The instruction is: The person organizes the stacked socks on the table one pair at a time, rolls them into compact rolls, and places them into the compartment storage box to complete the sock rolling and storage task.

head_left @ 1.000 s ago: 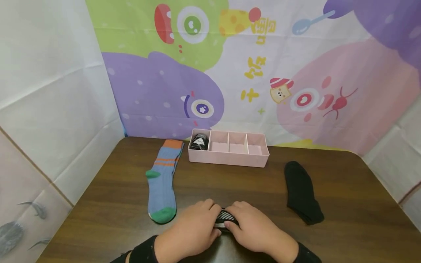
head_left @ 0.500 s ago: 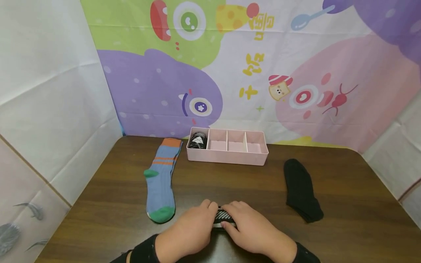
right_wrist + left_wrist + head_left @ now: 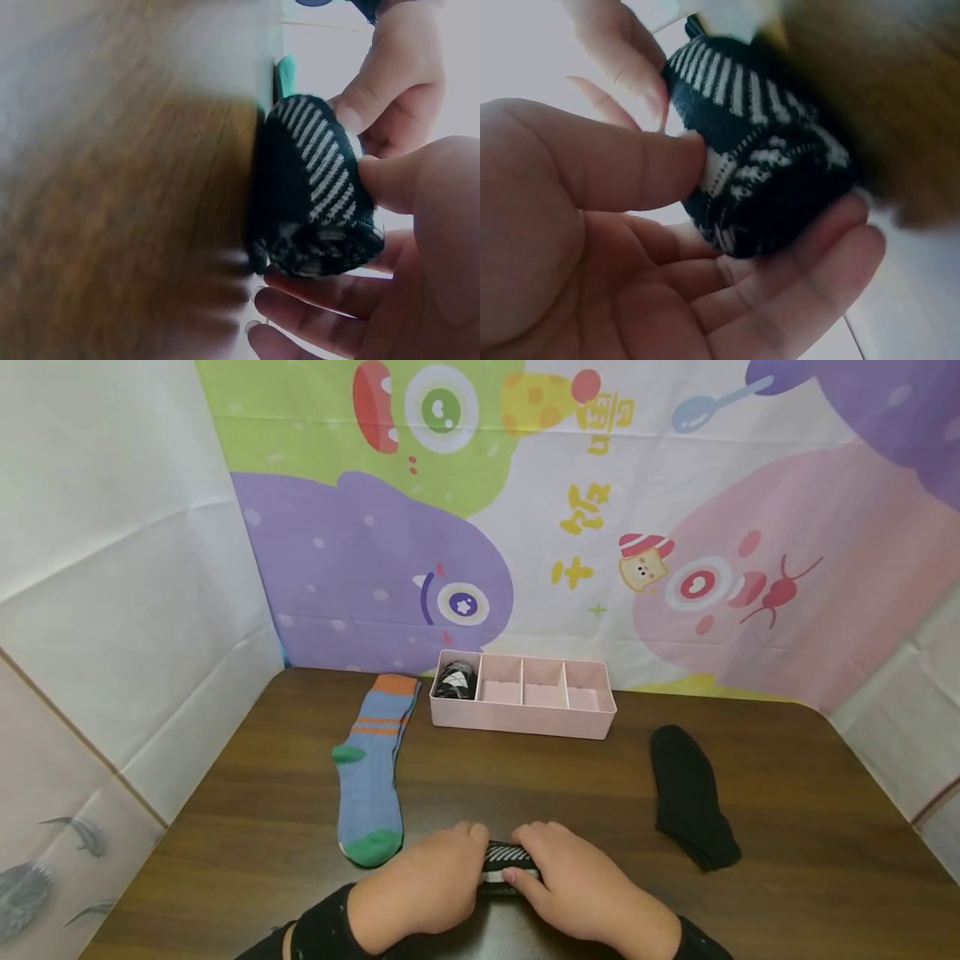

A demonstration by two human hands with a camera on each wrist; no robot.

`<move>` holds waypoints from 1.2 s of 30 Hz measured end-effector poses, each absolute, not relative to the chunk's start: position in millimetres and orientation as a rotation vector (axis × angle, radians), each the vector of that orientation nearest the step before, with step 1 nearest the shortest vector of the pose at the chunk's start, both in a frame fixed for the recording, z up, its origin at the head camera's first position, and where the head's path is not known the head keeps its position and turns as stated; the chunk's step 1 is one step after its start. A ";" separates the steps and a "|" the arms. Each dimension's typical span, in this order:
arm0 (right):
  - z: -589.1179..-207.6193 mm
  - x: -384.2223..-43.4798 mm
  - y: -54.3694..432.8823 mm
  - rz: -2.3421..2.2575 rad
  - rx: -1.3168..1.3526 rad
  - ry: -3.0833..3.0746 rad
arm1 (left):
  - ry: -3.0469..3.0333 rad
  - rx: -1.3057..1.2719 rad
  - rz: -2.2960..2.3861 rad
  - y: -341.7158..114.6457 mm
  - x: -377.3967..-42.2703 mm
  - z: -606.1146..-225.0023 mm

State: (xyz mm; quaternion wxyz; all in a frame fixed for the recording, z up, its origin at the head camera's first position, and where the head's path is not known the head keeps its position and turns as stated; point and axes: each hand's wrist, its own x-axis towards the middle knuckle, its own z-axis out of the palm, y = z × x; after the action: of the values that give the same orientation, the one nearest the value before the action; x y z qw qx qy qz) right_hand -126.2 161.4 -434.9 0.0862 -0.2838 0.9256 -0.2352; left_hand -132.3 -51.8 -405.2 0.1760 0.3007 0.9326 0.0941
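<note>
A black sock with white diagonal stripes (image 3: 508,856), rolled into a bundle, sits at the front middle of the table between both hands. My left hand (image 3: 427,887) holds its left end; in the left wrist view the thumb presses the knit (image 3: 742,127) while the fingers lie along the other side. At the opposite end, my right hand (image 3: 581,883) grips the roll with its thumb on the near face. The spiral end of the roll (image 3: 319,244) shows in the right wrist view. In the head view, my hands hide both ends.
Blue socks with green toes and orange bands (image 3: 371,777) lie at the left. A plain black sock pair (image 3: 692,797) lies at the right. At the back stands a pink divided box (image 3: 525,720), with a rolled black patterned sock (image 3: 456,681) in its leftmost compartment.
My left hand has shifted slightly left along the roll, and more of the striped sock shows between the hands. The left thumb tip, seen earlier, is now hidden in the head view.
</note>
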 end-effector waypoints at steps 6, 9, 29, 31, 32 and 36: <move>-433.5 -124.3 160.3 -0.661 -0.883 2.767 | 2.621 0.868 0.227 -53.1 -132.9 -402.6; -434.1 -124.4 159.5 -0.663 -0.895 2.755 | 2.607 0.879 0.225 -54.2 -133.4 -402.3; -429.9 -118.9 152.7 -0.504 -1.013 2.676 | 2.556 0.919 0.272 -61.1 -130.6 -399.8; -429.3 -116.1 150.6 -0.429 -1.079 2.732 | 2.533 0.912 0.276 -60.9 -131.7 -399.1; -429.1 -115.0 149.8 -0.389 -1.115 2.763 | 2.520 0.911 0.276 -60.9 -132.4 -398.9; -429.0 -111.7 147.6 -0.274 -1.222 2.872 | 2.492 0.923 0.269 -61.7 -134.3 -399.1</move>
State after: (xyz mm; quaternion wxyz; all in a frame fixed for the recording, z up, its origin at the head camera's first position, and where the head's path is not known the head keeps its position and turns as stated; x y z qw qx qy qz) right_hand -111.7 147.6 -429.0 0.0041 -0.3899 0.9167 -0.0875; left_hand -134.3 -61.7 -399.1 0.2331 0.3360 0.9073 0.0979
